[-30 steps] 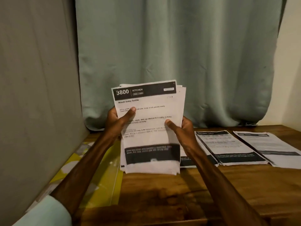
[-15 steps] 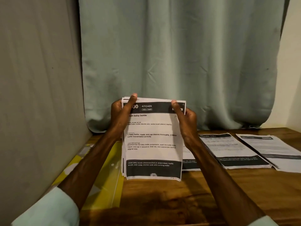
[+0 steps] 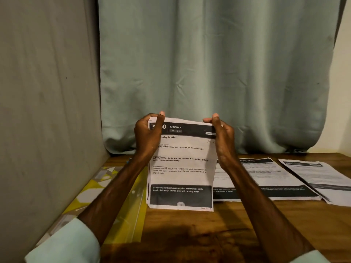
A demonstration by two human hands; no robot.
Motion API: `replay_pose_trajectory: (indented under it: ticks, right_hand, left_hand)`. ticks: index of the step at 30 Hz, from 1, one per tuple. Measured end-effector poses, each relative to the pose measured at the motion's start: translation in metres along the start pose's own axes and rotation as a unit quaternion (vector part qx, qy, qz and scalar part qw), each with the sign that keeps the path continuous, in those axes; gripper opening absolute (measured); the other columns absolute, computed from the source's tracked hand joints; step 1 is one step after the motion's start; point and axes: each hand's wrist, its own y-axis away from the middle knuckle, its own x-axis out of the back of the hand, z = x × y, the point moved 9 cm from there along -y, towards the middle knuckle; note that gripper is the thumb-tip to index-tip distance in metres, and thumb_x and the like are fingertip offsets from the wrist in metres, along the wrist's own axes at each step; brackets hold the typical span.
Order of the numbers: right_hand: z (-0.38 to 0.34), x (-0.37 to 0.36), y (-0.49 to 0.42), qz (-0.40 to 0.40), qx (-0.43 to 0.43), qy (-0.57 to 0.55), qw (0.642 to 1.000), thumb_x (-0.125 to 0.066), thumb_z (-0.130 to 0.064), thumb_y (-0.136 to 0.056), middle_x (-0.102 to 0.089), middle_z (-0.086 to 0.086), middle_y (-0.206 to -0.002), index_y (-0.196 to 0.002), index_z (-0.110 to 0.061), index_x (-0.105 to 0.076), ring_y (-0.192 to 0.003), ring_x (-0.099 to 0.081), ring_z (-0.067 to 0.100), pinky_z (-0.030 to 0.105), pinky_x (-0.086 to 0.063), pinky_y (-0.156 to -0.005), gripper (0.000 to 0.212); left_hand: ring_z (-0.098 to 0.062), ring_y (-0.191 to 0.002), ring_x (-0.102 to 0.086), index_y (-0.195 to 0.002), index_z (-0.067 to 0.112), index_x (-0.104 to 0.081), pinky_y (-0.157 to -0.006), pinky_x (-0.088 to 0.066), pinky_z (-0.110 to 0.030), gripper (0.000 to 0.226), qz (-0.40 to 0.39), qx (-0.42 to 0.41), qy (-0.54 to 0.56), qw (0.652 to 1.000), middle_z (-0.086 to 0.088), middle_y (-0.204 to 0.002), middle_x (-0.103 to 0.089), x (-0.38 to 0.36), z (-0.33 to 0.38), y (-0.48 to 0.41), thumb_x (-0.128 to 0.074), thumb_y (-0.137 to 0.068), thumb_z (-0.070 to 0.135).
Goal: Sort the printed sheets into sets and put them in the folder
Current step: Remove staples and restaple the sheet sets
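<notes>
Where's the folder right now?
In the head view, the yellow folder lies flat on the table's left side by the grey wall, under the left forearm, just left of the held stack of sheets.

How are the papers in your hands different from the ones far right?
The held stack is upright, gripped at its top corners by the left hand and right hand; the far-right pile lies flat. The held stack's print reads clearly; the far-right pile's is blurred. Both are white with dark bands.

Wooden table [image 3: 209, 234] w/ yellow folder [image 3: 136, 205] at left, printed sheet piles [image 3: 269, 175] side by side at right
</notes>
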Motion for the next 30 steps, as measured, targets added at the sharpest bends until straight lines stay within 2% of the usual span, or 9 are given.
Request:
replay_pose_trajectory:
  ticks: [5,9,13,16,19,22,24,27,30]
  right_hand:
    - [0.016,0.003,0.012,-0.127,-0.049,0.007,0.991,-0.067,-0.067,-0.081,-0.078,-0.005,-0.097,-0.122,-0.022,-0.067,-0.085,-0.075,0.013,0.023,-0.058,-0.064,0.060]
    - [0.041,0.006,0.028,-0.210,-0.084,0.057,0.972,-0.073,-0.021,-0.090,-0.078,-0.008,-0.103,-0.113,-0.026,-0.066,-0.090,-0.076,0.014,0.029,-0.063,-0.072,0.025]
    - [0.057,0.007,0.035,-0.192,-0.112,0.038,0.974,-0.070,-0.015,-0.092,-0.078,0.001,-0.105,-0.111,-0.018,-0.069,-0.087,-0.077,0.021,0.030,-0.062,-0.072,0.019]
    - [0.083,0.008,0.043,-0.190,-0.163,0.027,0.968,-0.071,-0.017,-0.093,-0.078,0.005,-0.108,-0.115,-0.015,-0.069,-0.092,-0.076,0.026,0.038,-0.063,-0.080,0.023]
    - [0.114,0.007,0.062,-0.214,-0.210,0.026,0.954,-0.069,-0.016,-0.094,-0.078,0.001,-0.107,-0.118,-0.015,-0.068,-0.095,-0.076,0.024,0.036,-0.062,-0.080,0.024]
    - [0.146,0.006,0.077,-0.234,-0.228,0.067,0.943,-0.068,-0.018,-0.095,-0.078,-0.002,-0.105,-0.121,-0.015,-0.066,-0.092,-0.077,0.021,0.030,-0.062,-0.075,0.026]
    - [0.163,0.007,0.082,-0.233,-0.233,0.072,0.941,-0.068,-0.019,-0.096,-0.078,0.002,-0.109,-0.124,-0.014,-0.065,-0.095,-0.076,0.026,0.039,-0.062,-0.083,0.029]
    - [0.179,0.011,0.086,-0.230,-0.229,0.094,0.941,-0.069,-0.020,-0.095,-0.076,0.003,-0.115,-0.123,-0.019,-0.065,-0.098,-0.075,0.024,0.041,-0.060,-0.089,0.028]
    - [0.190,0.013,0.087,-0.226,-0.214,0.123,0.942,-0.070,-0.021,-0.094,-0.073,-0.002,-0.119,-0.119,-0.026,-0.064,-0.101,-0.073,0.020,0.038,-0.059,-0.092,0.026]
  left_hand:
    - [-0.011,-0.070,-0.072,-0.085,0.013,-0.071,-0.068,-0.060,-0.031,0.026,0.052,-0.032,-0.007,0.998,0.001,-0.077,-0.074,0.005,0.007,0.000,-0.069,-0.096,0.037]
    - [-0.014,-0.070,-0.072,-0.080,0.011,-0.070,-0.069,-0.061,-0.037,0.037,0.083,-0.036,-0.038,0.995,-0.001,-0.075,-0.073,0.007,0.006,-0.012,-0.068,-0.095,0.044]
    - [-0.023,-0.070,-0.070,-0.073,0.007,-0.067,-0.067,-0.054,-0.034,0.042,0.080,-0.028,-0.105,0.991,-0.003,-0.070,-0.070,0.002,0.002,-0.025,-0.068,-0.095,0.043]
    - [-0.021,-0.092,-0.070,-0.097,0.011,-0.069,-0.075,-0.045,-0.019,0.025,0.072,-0.038,-0.143,0.986,0.000,-0.095,-0.073,0.003,-0.006,-0.014,-0.072,-0.092,0.035]
    - [-0.024,-0.124,-0.051,-0.125,0.012,-0.057,-0.099,-0.033,-0.022,0.042,0.001,-0.157,-0.278,0.948,-0.007,-0.130,-0.060,-0.011,-0.016,0.015,-0.067,-0.093,0.038]
    - [-0.025,-0.139,-0.039,-0.142,0.016,-0.049,-0.115,-0.032,-0.039,0.053,-0.185,-0.189,-0.325,0.908,-0.008,-0.148,-0.048,-0.047,-0.050,0.044,-0.063,-0.096,0.039]
    - [-0.023,-0.135,-0.046,-0.141,0.016,-0.054,-0.112,-0.037,-0.039,0.049,-0.277,-0.179,-0.318,0.889,-0.006,-0.144,-0.055,-0.067,-0.072,0.060,-0.064,-0.097,0.035]
    - [-0.020,-0.108,-0.061,-0.118,0.017,-0.069,-0.094,-0.048,-0.038,0.026,-0.281,-0.193,-0.290,0.894,-0.001,-0.116,-0.071,-0.075,-0.075,0.063,-0.066,-0.096,0.030]
    - [-0.013,-0.090,-0.060,-0.095,0.017,-0.074,-0.079,-0.047,-0.033,0.017,-0.283,-0.210,-0.272,0.896,0.003,-0.096,-0.072,-0.078,-0.074,0.055,-0.074,-0.091,0.034]
